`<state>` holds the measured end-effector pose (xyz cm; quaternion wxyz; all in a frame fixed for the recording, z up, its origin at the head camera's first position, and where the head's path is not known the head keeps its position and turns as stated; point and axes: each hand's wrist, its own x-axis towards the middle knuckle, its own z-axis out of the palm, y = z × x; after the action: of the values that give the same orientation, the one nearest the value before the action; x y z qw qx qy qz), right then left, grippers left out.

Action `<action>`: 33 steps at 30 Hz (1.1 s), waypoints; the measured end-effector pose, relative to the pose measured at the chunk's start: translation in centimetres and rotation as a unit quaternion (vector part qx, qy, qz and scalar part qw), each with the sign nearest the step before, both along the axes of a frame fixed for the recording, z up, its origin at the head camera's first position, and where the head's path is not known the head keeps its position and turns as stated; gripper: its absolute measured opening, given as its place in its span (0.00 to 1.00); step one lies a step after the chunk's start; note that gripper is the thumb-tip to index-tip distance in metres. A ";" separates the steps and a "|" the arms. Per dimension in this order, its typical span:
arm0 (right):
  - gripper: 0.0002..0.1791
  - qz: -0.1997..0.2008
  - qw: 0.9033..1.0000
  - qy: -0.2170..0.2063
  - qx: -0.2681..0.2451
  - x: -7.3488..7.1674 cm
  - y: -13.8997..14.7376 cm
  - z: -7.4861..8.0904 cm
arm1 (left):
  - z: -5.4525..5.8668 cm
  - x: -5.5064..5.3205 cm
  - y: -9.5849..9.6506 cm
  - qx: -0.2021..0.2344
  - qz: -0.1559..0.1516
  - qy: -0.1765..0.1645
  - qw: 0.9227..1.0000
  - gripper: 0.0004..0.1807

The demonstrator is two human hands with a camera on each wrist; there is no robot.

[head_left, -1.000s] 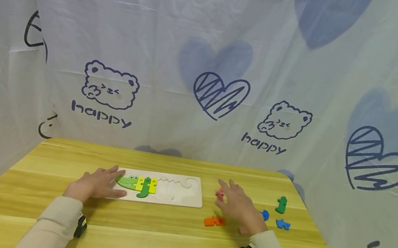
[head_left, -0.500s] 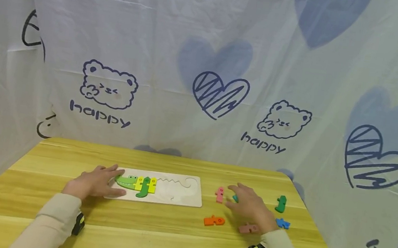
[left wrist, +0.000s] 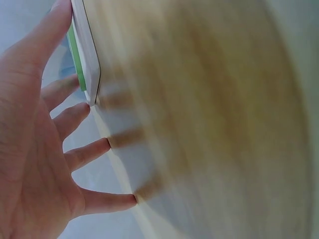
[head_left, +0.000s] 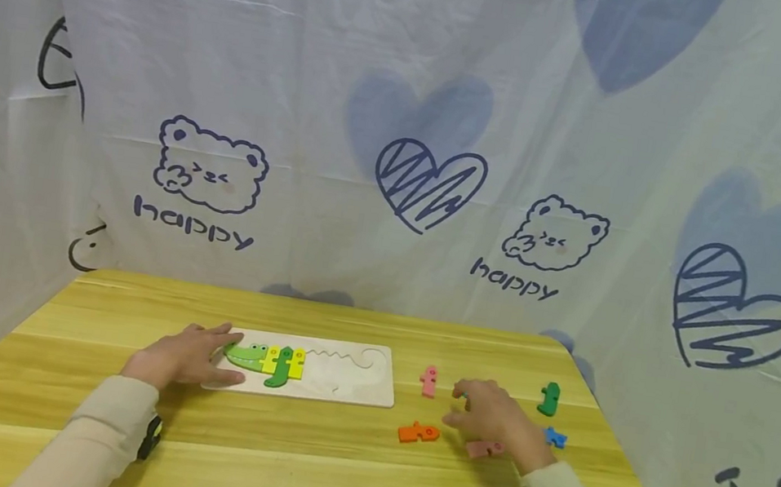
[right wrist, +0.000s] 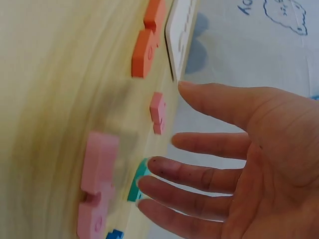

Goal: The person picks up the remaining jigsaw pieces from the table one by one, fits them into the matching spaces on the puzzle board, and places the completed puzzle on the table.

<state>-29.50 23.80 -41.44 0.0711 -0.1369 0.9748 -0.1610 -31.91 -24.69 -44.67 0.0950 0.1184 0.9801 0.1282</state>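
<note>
Wooden board (head_left: 350, 385) lies flat on the table (head_left: 220, 468); the left hand (head_left: 183, 356) spans its left end, fingers spread, thumb at the edge. The right hand (head_left: 495, 416), loosely extended, apparently empty, is near the teal piece (right wrist: 139, 172); a gentle pinch by its sides seems best.

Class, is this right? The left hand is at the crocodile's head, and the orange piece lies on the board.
Not quite: the orange piece lies on the table, apart from the board, as the head view shows. The left hand is indeed at the crocodile's head.
</note>
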 end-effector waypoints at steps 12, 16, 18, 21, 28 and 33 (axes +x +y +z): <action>0.24 0.016 1.000 -0.013 0.007 0.5 -3.0 -1.3 | -0.4 -0.3 0.1 0.003 0.007 -0.001 1.000 0.54; 0.22 0.049 0.999 0.000 0.004 0.6 -3.7 -1.5 | -0.1 -0.2 0.3 -0.008 0.016 -0.006 1.000 0.55; 0.20 0.065 0.998 0.004 -0.001 0.6 -3.8 -1.5 | 0.1 -0.1 0.4 -0.014 0.018 -0.004 1.000 0.55; 0.18 0.077 0.997 0.003 -0.008 0.7 -4.2 -1.6 | 0.1 0.0 0.2 -0.025 0.015 0.007 1.000 0.54; 0.19 0.083 0.996 0.018 0.011 0.8 -4.9 -1.9 | 0.0 -0.2 -0.5 -0.045 0.006 0.025 0.999 0.53; 0.17 0.110 0.993 0.038 0.037 0.9 -5.2 -1.8 | -0.2 -0.5 -0.4 -0.044 0.004 0.014 0.999 0.54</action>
<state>-28.58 18.64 -43.23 0.0565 -0.2462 0.9612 -0.1105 -32.45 -25.13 -44.86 0.0857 0.1118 0.9865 0.0837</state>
